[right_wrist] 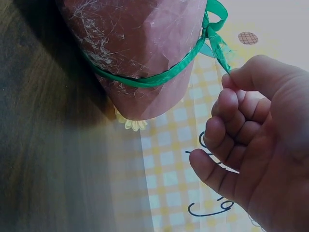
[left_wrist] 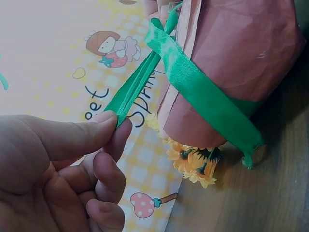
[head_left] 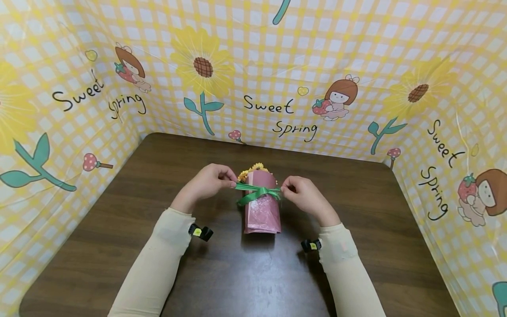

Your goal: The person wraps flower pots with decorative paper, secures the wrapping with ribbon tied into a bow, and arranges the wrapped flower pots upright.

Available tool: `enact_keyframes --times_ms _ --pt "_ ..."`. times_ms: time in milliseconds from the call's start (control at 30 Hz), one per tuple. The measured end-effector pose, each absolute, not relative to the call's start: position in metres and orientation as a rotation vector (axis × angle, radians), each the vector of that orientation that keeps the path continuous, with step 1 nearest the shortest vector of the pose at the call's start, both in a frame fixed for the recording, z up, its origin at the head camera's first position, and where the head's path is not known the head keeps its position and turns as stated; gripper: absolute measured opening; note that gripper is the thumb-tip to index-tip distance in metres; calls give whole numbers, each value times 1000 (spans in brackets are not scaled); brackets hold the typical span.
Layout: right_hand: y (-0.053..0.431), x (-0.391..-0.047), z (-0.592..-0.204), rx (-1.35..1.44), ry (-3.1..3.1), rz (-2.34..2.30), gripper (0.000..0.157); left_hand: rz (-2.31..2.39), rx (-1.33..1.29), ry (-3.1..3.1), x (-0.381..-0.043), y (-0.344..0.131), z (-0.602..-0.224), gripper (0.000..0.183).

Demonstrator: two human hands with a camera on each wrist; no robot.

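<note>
A bouquet wrapped in pink paper [head_left: 263, 215] lies on the table, its yellow flowers [head_left: 258, 167] at the far end. Round its middle runs a green ribbon [head_left: 259, 192], knotted on top. My left hand [head_left: 211, 182] pinches a folded loop of the ribbon between thumb and forefinger, out to the left of the knot. On the other side my right hand [head_left: 303, 196] pinches a frayed ribbon end with thumb and forefinger. In the left wrist view another ribbon tail [left_wrist: 212, 106] hangs loose across the pink wrapping [left_wrist: 241, 63].
The dark wooden table [head_left: 119, 229] extends around the bouquet. A yellow checked cloth [head_left: 253, 79] with printed flowers and figures stands behind and at both sides. Black wrist cameras [head_left: 201, 232] sit on both cream sleeves [head_left: 158, 259].
</note>
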State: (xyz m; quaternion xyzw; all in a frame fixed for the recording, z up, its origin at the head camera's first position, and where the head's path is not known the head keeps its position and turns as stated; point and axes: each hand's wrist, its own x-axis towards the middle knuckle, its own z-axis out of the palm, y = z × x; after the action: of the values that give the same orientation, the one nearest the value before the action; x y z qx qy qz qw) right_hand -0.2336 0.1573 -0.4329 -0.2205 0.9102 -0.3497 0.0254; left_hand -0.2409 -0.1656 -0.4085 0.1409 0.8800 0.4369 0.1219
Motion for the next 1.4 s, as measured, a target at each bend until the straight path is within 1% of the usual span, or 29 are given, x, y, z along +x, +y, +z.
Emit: enact_keyframes --times_ms 500,1400 --pt "158 -235 -434 -700 2831 -1047 10 1278 371 2548 -241 -167 -410 4" --pt "159 -235 -435 -730 2820 -1036 11 1259 374 2532 -243 -173 -411 4"
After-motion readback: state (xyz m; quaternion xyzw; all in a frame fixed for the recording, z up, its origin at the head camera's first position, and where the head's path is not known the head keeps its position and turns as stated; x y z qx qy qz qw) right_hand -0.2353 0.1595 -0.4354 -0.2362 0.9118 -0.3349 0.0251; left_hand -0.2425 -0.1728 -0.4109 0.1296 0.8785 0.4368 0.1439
